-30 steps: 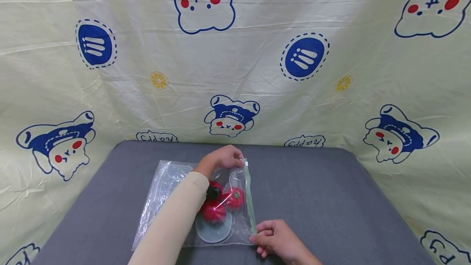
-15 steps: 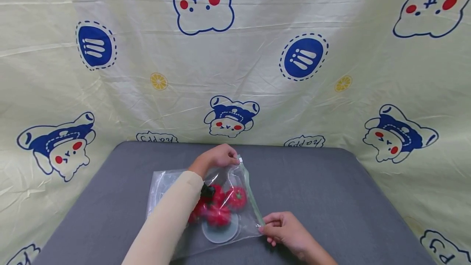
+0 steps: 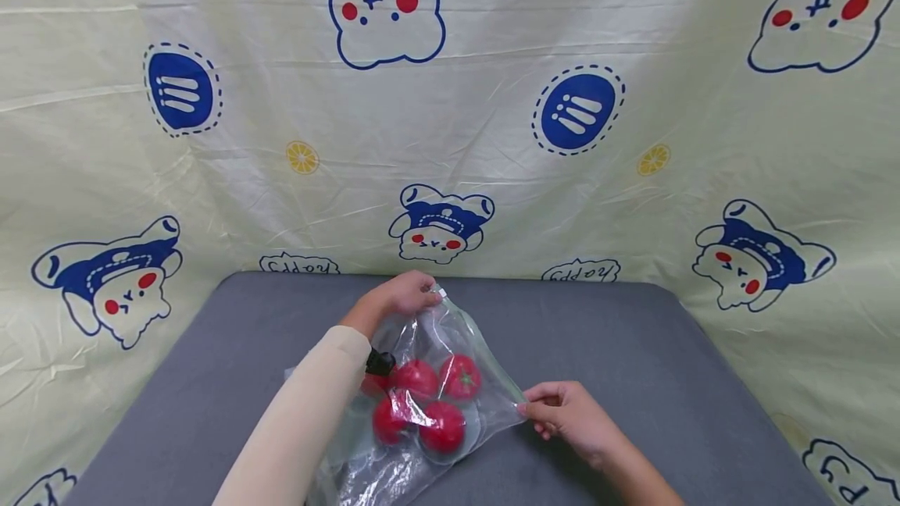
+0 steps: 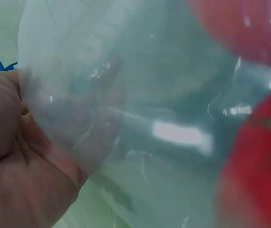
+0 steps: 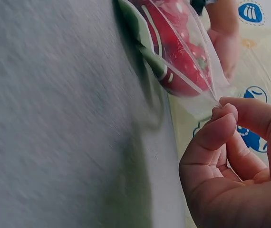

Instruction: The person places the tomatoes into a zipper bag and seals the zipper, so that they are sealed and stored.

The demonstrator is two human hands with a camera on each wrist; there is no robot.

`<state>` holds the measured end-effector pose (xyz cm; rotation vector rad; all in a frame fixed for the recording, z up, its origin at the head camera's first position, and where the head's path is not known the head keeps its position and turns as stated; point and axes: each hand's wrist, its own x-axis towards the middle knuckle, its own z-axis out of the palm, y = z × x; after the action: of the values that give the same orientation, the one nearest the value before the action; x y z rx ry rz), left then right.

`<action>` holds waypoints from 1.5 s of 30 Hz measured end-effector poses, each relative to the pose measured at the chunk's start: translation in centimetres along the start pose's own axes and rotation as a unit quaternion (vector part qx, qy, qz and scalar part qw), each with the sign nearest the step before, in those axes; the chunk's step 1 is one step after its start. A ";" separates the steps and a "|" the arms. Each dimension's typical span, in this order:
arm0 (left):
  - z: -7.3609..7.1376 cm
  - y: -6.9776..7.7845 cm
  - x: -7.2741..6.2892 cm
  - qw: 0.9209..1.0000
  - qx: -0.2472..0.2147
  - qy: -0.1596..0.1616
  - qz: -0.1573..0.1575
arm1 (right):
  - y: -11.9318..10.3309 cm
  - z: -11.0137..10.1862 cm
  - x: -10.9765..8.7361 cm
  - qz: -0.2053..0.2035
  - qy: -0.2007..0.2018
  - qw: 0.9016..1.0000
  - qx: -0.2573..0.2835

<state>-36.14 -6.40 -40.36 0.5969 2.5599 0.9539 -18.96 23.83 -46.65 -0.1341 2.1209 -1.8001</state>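
Observation:
A clear plastic zip bag (image 3: 495, 404) hangs tilted between both hands, its pale green zip edge on the right side. Several red tomatoes (image 3: 443, 426) lie inside it, over a pale round piece (image 3: 473, 426) that they partly cover. At the far upper corner, beside the white slider (image 3: 441, 292), my left hand (image 3: 404, 295) pinches the bag; in the left wrist view the plastic covers part of its fingers. My right hand (image 3: 573, 416) pinches the near right corner between thumb and index finger, also seen in the right wrist view. The bag's left part is behind the left sleeve.
Beneath the bag is a grey cloth-covered table (image 3: 633, 365). A pale curtain (image 3: 506, 37) with cartoon prints hangs behind it and along both sides. A small black device (image 3: 380, 363) sits at the left wrist.
The right hand has moved right and away from the near edge; the left has shifted slightly left. Between them the bag has lifted and tilted, and the tomatoes inside have shifted and spread.

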 end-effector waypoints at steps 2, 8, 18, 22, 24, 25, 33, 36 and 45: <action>-0.1 -0.2 -0.2 1.000 -0.003 0.002 -0.004 | -0.2 -0.5 0.2 0.001 0.004 1.000 -0.001; -0.4 -0.9 -0.7 1.000 -0.005 0.016 -0.007 | -0.9 -1.9 0.7 0.011 0.015 1.000 0.006; -0.3 -1.8 -1.7 0.998 -0.056 0.019 -0.016 | -2.2 -3.6 1.4 0.033 0.021 0.999 0.003; -0.1 -2.3 -2.0 0.996 -0.080 0.026 -0.019 | -2.9 -4.0 1.8 0.030 0.020 0.999 -0.006; -0.1 -2.6 -2.1 0.995 -0.096 0.031 -0.017 | -3.2 -4.2 2.0 0.024 0.021 0.999 -0.012; 0.0 -2.7 -2.2 0.994 -0.106 0.032 -0.015 | -3.4 -4.3 2.1 0.021 0.024 0.999 -0.017; 0.2 -3.4 -2.6 0.985 -0.170 0.043 -0.007 | -4.0 -5.2 3.5 0.010 0.022 1.000 0.011; 0.4 -3.7 -2.9 0.978 -0.203 0.046 -0.001 | -4.3 -5.4 4.2 0.010 0.011 0.999 0.039; 1.2 -4.4 -3.7 0.959 -0.274 0.066 0.024 | -5.4 -5.8 6.7 0.026 0.025 0.998 0.060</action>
<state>-33.59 -10.61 -43.63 0.4414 2.2328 1.6848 -27.92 26.27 -42.05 -0.0026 2.0238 -1.9121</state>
